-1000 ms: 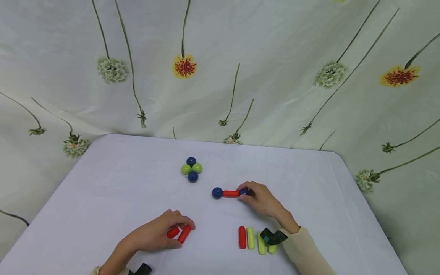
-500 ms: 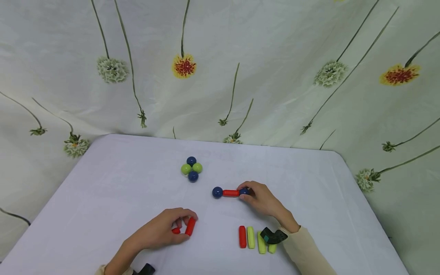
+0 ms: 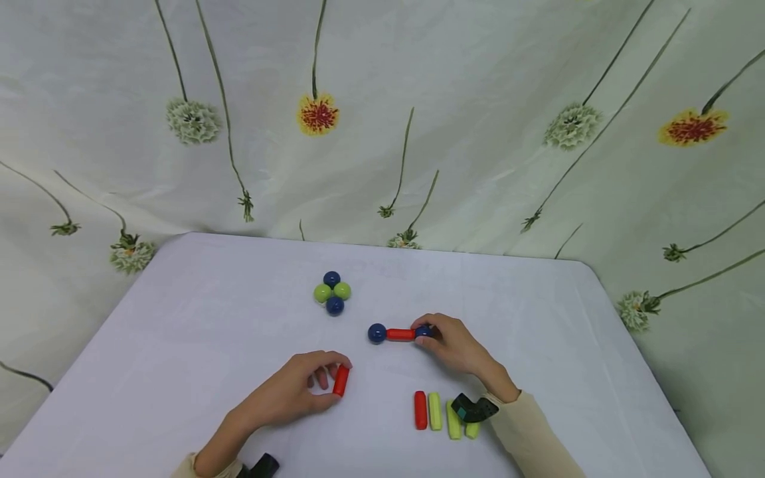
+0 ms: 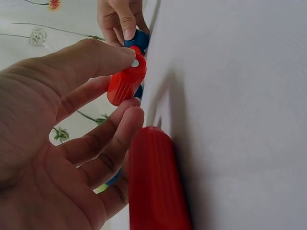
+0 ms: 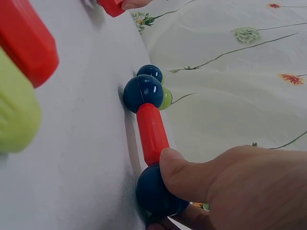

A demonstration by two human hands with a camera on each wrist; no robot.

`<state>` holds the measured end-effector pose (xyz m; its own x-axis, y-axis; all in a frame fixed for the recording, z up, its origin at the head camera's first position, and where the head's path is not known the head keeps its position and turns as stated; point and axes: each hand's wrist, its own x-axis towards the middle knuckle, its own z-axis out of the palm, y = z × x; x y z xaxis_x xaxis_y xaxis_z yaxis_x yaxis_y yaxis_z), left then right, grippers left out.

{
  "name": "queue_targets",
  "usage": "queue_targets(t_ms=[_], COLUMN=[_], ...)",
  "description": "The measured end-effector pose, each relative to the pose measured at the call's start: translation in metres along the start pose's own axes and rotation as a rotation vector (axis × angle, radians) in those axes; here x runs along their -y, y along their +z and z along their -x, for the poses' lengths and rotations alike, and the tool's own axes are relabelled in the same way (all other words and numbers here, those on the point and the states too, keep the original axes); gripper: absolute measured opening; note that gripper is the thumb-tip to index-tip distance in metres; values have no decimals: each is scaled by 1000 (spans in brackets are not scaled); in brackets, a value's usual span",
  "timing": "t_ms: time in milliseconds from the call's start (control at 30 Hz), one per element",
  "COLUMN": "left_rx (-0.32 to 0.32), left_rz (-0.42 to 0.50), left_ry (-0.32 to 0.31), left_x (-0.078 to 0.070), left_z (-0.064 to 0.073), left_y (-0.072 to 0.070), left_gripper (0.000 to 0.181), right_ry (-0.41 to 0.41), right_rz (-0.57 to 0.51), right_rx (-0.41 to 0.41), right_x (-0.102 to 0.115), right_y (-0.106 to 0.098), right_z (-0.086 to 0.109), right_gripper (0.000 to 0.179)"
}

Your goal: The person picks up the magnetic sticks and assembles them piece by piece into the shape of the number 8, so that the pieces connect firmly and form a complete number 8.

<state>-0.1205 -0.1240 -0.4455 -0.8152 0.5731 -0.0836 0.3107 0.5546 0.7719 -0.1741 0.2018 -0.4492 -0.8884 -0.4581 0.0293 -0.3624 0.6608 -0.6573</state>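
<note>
My left hand [image 3: 293,388] pinches a red rod [image 3: 340,380] between thumb and fingertips, its end with a pale round spot showing in the left wrist view. A second red rod [image 4: 156,182] lies on the table beside the other fingers there; the head view hides it behind the hand. Fingers of my right hand [image 3: 454,344] grip a dark blue ball [image 5: 158,191]. That ball joins one end of a red rod [image 3: 400,334], and another blue ball [image 3: 377,333] sits on its far end. This ball-and-rod piece lies along the table, left of the right hand.
Two blue and two green balls [image 3: 342,290] cluster farther back on the white table [image 3: 209,299]. Near the right forearm, a red rod [image 3: 421,410] and several green rods [image 3: 435,411] lie side by side, partly under the wrist camera [image 3: 474,407]. A flowered cloth [image 3: 478,133] hangs behind.
My left hand has moved right and away from me with a red rod, turning it more upright in view. The second red rod has slipped from sight behind the hand. My right hand stays put.
</note>
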Motion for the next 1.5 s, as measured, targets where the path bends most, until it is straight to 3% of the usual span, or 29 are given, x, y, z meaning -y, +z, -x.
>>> queue_targets(t_ms=[167, 400, 667, 867, 1033, 1500], left_rx=[-4, 15, 22, 26, 10, -16], left_rz=[-9, -49, -47, -44, -43, -22], left_ry=[33, 22, 42, 23, 3, 26], left_x=[-9, -20, -21, -19, -18, -15], left_z=[-9, -27, -40, -48, -53, -56], left_y=[1, 7, 12, 15, 17, 21], left_gripper=[39, 40, 37, 35, 35, 35], right_ry=[-8, -2, 11, 14, 7, 12], right_rz=[1, -2, 0, 3, 4, 9], right_rx=[0, -4, 1, 0, -2, 6], right_x=[0, -1, -3, -3, -3, 1], right_y=[0, 1, 1, 1, 1, 0], right_z=[0, 0, -2, -2, -1, -1], right_gripper=[22, 21, 21, 21, 21, 22])
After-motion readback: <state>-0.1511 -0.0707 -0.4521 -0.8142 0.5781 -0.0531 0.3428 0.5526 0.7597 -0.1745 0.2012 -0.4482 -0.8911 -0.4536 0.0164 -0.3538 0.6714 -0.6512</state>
